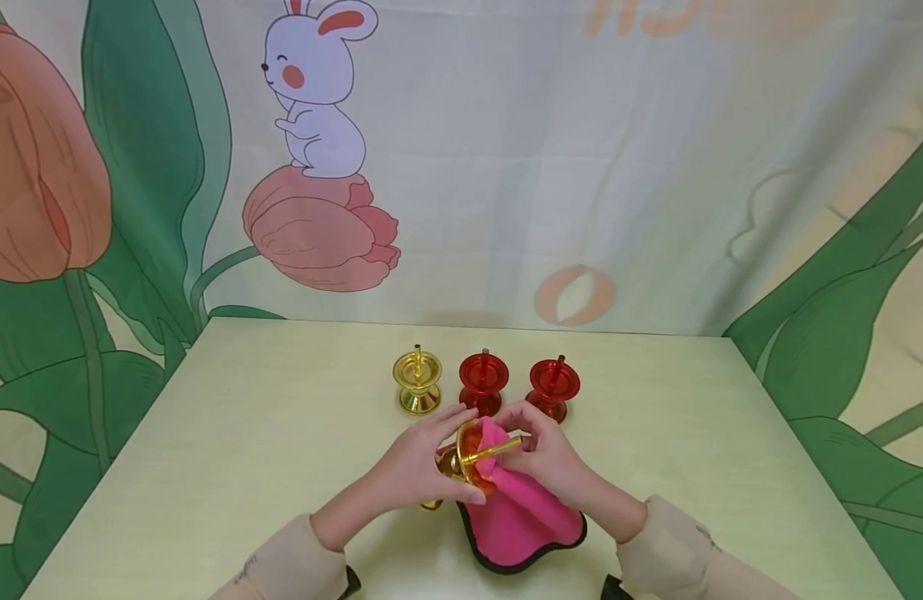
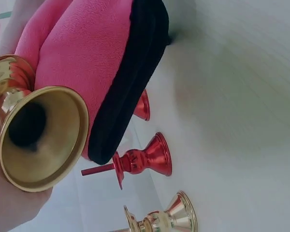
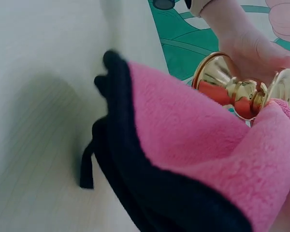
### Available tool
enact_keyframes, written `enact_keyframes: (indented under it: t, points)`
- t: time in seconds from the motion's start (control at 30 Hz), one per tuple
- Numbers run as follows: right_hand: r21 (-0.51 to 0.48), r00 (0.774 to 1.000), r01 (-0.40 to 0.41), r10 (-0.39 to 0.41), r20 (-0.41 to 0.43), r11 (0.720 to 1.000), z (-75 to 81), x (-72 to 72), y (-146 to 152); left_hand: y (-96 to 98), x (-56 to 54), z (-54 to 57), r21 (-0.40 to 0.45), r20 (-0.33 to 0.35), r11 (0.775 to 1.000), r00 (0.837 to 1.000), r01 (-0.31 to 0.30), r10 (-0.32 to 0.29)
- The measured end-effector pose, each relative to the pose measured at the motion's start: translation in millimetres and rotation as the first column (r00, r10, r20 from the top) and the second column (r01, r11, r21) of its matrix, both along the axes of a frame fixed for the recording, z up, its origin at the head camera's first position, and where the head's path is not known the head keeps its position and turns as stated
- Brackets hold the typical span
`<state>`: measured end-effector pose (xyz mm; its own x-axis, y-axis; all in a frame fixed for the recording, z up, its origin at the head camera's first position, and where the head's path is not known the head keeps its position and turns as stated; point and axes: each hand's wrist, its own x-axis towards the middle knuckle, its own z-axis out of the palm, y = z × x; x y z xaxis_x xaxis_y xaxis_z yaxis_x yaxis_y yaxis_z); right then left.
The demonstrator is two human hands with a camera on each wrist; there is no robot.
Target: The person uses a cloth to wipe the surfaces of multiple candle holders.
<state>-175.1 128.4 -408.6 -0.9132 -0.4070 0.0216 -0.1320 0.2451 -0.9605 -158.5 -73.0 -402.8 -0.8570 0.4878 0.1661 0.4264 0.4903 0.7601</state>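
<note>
My left hand (image 1: 401, 467) grips a gold candlestick (image 1: 494, 452) tipped on its side, its dish and thin centre rod facing right. The hollow underside of its base (image 2: 65, 145) faces the left wrist camera. Bunched in my right hand (image 1: 553, 462) is a pink cloth (image 1: 517, 525) with black edging, its upper part pushed against the inside of the dish beside the rod. In the right wrist view, the cloth (image 3: 183, 121) hides most of the right fingers, and the left hand (image 3: 253, 55) shows behind the gold stem. The cloth's lower end hangs loosely over the table.
Behind the hands, another gold candlestick (image 1: 418, 377) and two red candlesticks, one in the middle (image 1: 484, 375) and one at right (image 1: 554, 381), stand upright in a row on the pale table (image 1: 281, 417). A printed curtain (image 1: 461, 167) hangs beyond the table's far edge.
</note>
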Motion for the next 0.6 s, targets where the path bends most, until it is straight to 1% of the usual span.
enact_keyframes:
  t: [0.1, 0.2, 0.27, 0.33, 0.47, 0.53, 0.6]
  points:
    - [-0.023, 1.0, -0.001, 0.001, 0.005, 1.0, 0.0, -0.4, 1.6, 1.0, -1.0, 0.0, 0.061, 0.027, 0.998, 0.999, -0.022, 0.02]
    - [-0.053, 1.0, 0.014, -0.012, 0.028, 0.999, 1.3, -0.7, 2.3, 1.7, -1.3, -2.0, 0.133, 0.063, 0.989, 0.996, -0.07, 0.062]
    - [-0.069, 0.999, 0.026, -0.023, 0.044, 0.997, 2.5, -0.4, 2.5, 1.2, -1.2, -3.3, 0.156, 0.075, 0.983, 0.993, -0.099, 0.089]
    - [-0.092, 0.998, 0.031, -0.025, 0.062, 0.995, 3.3, 0.0, 2.5, 0.2, -1.1, -3.7, 0.162, 0.072, 0.98, 0.992, -0.116, 0.106]
    - [-0.115, 0.998, 0.024, -0.017, 0.064, 0.993, 3.5, 1.3, 1.6, -2.7, -1.2, -2.2, 0.174, 0.049, 0.98, 0.995, -0.097, 0.09]
    - [-0.106, 0.998, 0.019, -0.013, 0.055, 0.994, 3.6, 1.7, 1.2, -4.5, -1.9, -2.2, 0.179, 0.042, 0.981, 0.997, -0.072, 0.066]
    - [-0.093, 0.999, 0.014, -0.01, 0.043, 0.996, 3.8, 2.1, 1.1, -6.4, -2.8, -2.3, 0.189, 0.044, 0.981, 0.999, -0.033, 0.025]
